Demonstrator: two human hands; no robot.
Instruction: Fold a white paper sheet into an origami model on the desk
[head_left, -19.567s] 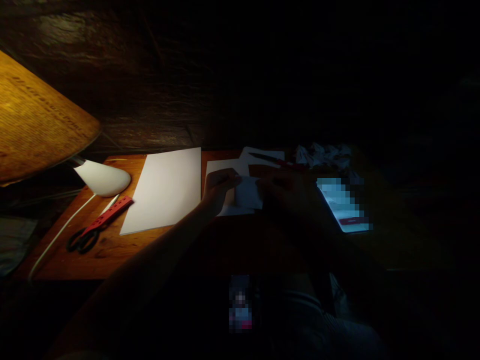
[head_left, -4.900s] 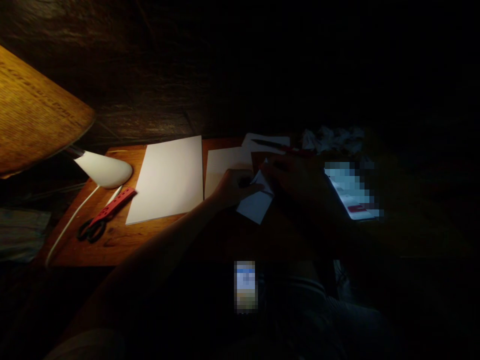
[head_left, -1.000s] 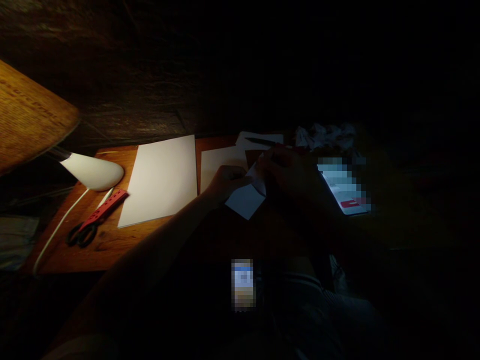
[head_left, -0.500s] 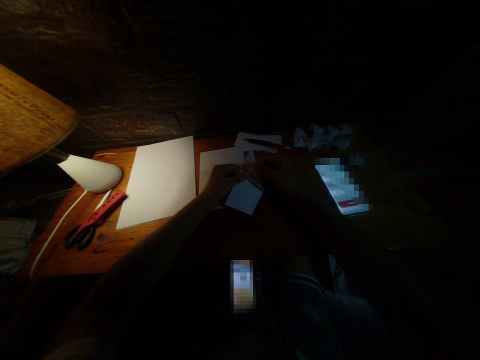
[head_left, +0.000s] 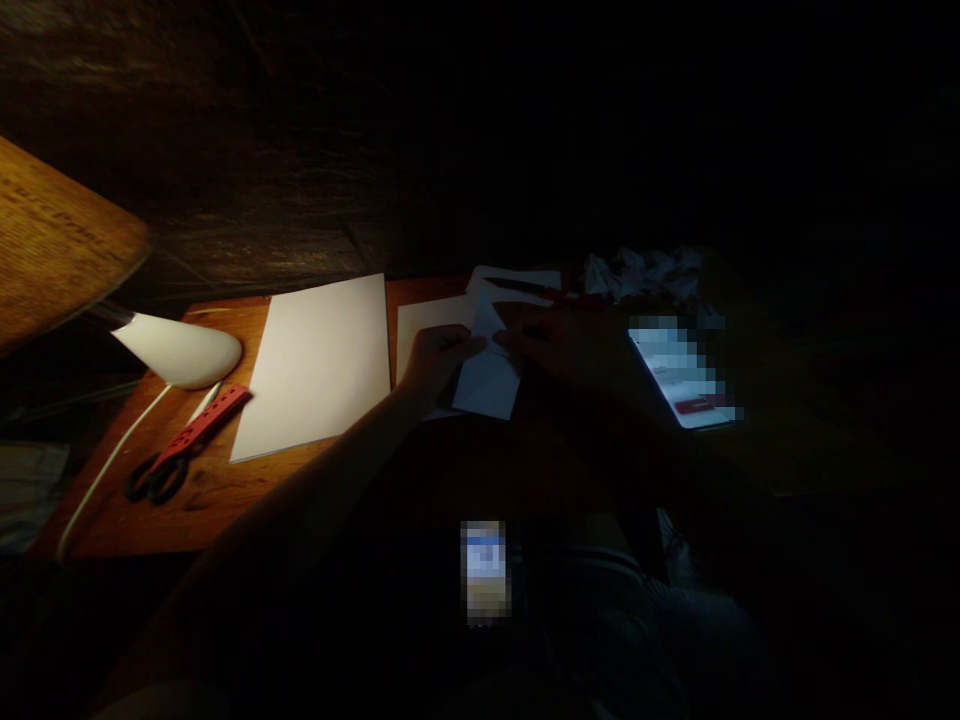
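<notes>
A small folded piece of white paper (head_left: 486, 382) stands on the wooden desk (head_left: 202, 520), its pointed top between my hands. My left hand (head_left: 437, 362) grips its left side, resting partly on a plain white sheet (head_left: 427, 335). My right hand (head_left: 559, 345), deep in shadow, pinches the paper's upper right edge with its fingertips. The paper's lower corner shows below my hands, and its folded layers are hard to make out in the dim light.
A white desk lamp (head_left: 178, 350) lights the left side, above a large white paper stack (head_left: 311, 365) and black-handled scissors in a red sheath (head_left: 184, 445). A pen (head_left: 544, 292) lies on paper at the back. Crumpled paper (head_left: 637, 275) and a glowing phone (head_left: 679, 370) sit right.
The folded paper has turned more upright, with its point now upward. My hands have come closer together around it.
</notes>
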